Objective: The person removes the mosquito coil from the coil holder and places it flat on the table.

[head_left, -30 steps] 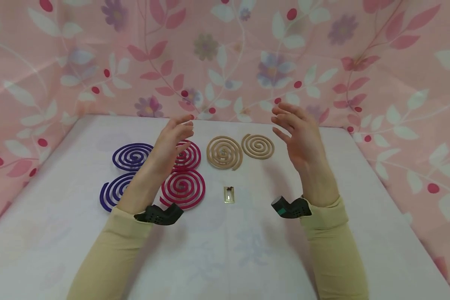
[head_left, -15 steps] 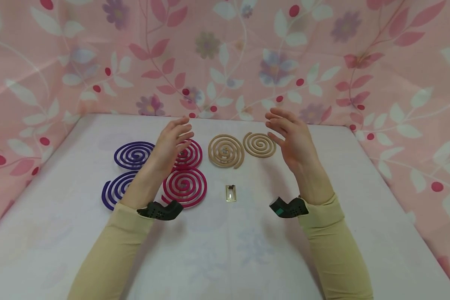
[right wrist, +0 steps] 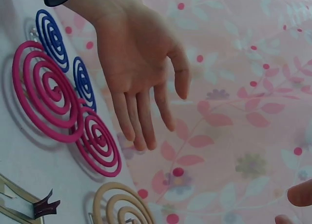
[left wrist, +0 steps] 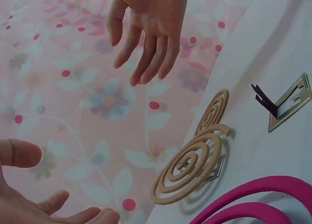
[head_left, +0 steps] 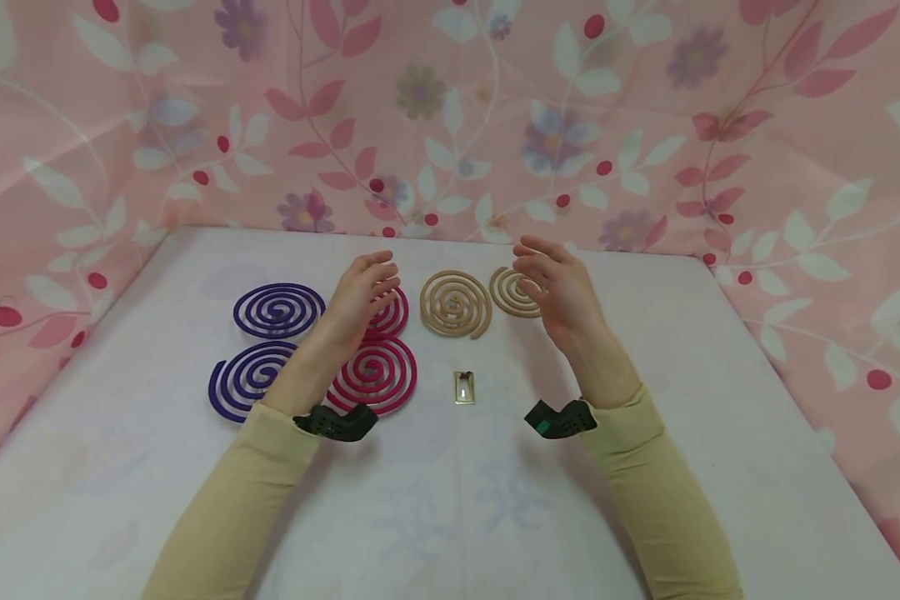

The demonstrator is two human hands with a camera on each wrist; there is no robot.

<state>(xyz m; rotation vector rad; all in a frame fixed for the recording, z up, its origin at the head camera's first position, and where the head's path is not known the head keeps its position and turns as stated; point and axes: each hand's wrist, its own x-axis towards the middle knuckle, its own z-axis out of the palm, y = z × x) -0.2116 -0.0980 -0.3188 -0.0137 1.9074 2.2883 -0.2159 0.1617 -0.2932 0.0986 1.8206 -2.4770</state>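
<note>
My left hand (head_left: pixel 356 300) is held in the air over the pink coils, fingers loosely bent, nothing in it. Facing it, my right hand (head_left: pixel 566 296) hovers near the right tan coil, also holding nothing. Both palms turn inward. These look like mosquito coils: a left tan coil (head_left: pixel 453 305) and a right tan coil (head_left: pixel 493 292) lie between the hands. The front pink coil (head_left: pixel 372 372) shows largely; my left hand partly covers the rear pink coil (head_left: pixel 401 312). Nearer me lies a small metal coil stand (head_left: pixel 466 377) with a dark upright prong (left wrist: pixel 265 102).
At the left are a rear purple coil (head_left: pixel 277 311) and a front purple coil (head_left: pixel 261 375), the latter partly behind my left forearm. A white cloth covers the table (head_left: pixel 450 517). Floral fabric (head_left: pixel 420 125) hangs behind and along the sides.
My right hand has moved left and lower, now overlapping the right tan coil. The left hand has come slightly right and down, so the two hands are closer together. The coils stay put.
</note>
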